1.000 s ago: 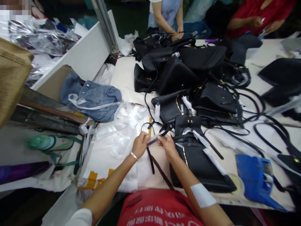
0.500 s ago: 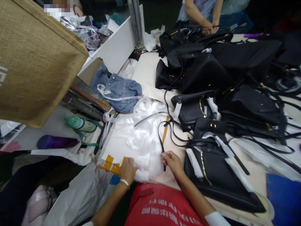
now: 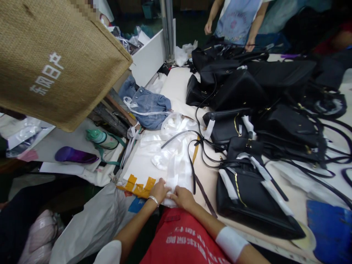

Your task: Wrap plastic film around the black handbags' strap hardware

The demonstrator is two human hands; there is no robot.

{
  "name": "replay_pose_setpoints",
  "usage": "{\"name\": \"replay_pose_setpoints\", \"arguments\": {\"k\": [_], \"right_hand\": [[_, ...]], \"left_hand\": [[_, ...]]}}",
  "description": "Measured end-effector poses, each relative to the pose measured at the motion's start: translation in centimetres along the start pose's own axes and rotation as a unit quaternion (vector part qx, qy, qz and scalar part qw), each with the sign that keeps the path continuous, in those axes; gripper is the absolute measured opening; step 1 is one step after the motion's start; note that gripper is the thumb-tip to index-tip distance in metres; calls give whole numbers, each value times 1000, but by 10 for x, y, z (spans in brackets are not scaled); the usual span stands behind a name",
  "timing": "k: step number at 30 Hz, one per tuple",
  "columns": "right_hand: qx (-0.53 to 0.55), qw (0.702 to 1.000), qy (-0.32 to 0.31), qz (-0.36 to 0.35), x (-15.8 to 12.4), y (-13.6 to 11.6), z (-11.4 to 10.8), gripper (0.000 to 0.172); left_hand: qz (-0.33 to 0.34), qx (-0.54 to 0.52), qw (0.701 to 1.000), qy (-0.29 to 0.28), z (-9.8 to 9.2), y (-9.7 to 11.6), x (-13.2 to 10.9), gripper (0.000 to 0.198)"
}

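My left hand (image 3: pixel 159 190) and my right hand (image 3: pixel 182 197) lie close together at the near edge of a stack of white plastic bags (image 3: pixel 165 161). Both sets of fingers pinch at the nearest bag's edge. A black strap (image 3: pixel 198 183) lies loose just right of my right hand. Beside it sits a black handbag (image 3: pixel 247 194) with white paper wrapped round its handles. Yellow tape strips (image 3: pixel 139 183) mark the stack's near left corner.
Several black handbags (image 3: pixel 242 88) and straps pile up across the table's middle and right. A burlap bag (image 3: pixel 55 62) hangs at upper left. Denim cloth (image 3: pixel 148 104), a green bottle (image 3: pixel 100 138) and a purple object (image 3: pixel 74 155) lie left. Another person (image 3: pixel 236 22) stands at the far side.
My hands let go of the black strap and dropped to the near edge of the white bags, my right hand closing in beside the left. The view swung left.
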State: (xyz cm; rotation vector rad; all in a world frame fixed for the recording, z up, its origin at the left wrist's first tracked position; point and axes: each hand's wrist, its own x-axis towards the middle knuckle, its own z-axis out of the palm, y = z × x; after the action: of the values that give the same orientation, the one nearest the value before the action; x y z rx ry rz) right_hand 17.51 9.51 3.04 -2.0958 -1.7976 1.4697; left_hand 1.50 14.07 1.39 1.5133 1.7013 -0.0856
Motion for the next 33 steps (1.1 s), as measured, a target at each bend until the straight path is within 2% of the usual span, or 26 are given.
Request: {"name": "replay_pose_setpoints", "arguments": {"k": [4, 7, 11, 15, 18, 20, 22, 24, 26, 28, 33], "right_hand": [[-38, 999, 18, 15, -5, -1, 13, 45], [-45, 998, 41, 25, -11, 2, 15, 47], [-8, 996, 72, 60, -15, 6, 13, 45], [67, 992, 81, 66, -15, 12, 10, 25], [121, 988, 84, 41, -17, 17, 6, 21], [139, 988, 58, 21, -21, 21, 4, 21], [156, 988, 24, -4, -24, 22, 3, 22], [168, 985, 1, -27, -28, 23, 2, 18], [170, 985, 10, -40, -30, 24, 0, 9], [164, 985, 42, -39, -31, 26, -4, 11], [130, 982, 135, -16, -34, 33, -15, 9]], "left_hand": [[-23, -92, 992, -85, 15, 0, 2, 16], [-18, -173, 978, -119, 16, 1, 0, 20], [16, -260, 961, -97, 11, 3, -6, 30], [33, -293, 953, -63, 10, 3, -9, 32], [28, -279, 960, -21, 7, 4, -11, 27], [33, -263, 964, 24, 0, 8, -16, 23], [102, -214, 970, 56, -8, 16, -22, 24], [221, -125, 967, 21, -15, 26, -28, 26], [301, -29, 951, -61, -18, 35, -30, 21], [306, 18, 945, -113, -18, 42, -27, 14], [266, 18, 956, -124, -16, 45, -14, 13]]}}
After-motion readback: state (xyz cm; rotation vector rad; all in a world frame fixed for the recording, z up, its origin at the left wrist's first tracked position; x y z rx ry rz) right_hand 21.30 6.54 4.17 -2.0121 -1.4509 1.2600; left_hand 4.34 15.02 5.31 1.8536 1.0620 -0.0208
